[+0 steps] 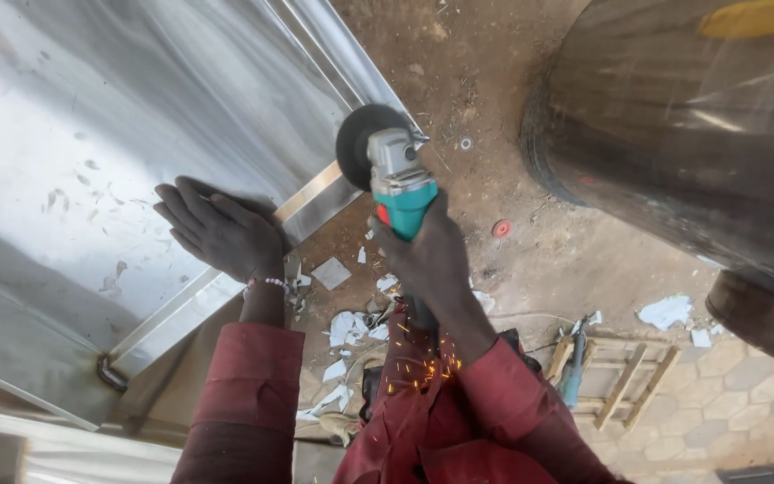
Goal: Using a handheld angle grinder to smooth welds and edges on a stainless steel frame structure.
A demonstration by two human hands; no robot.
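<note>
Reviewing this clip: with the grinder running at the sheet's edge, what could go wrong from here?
1. The left hand lies bare and flat on the steel sheet near the disc; a slip or kickback could likely cut it.
2. Sparks land on the red sleeves and lap, so burns are possible.
3. The right hand alone holds the angle grinder, which may weaken control.

One head camera — looking steeply down, close in.
</note>
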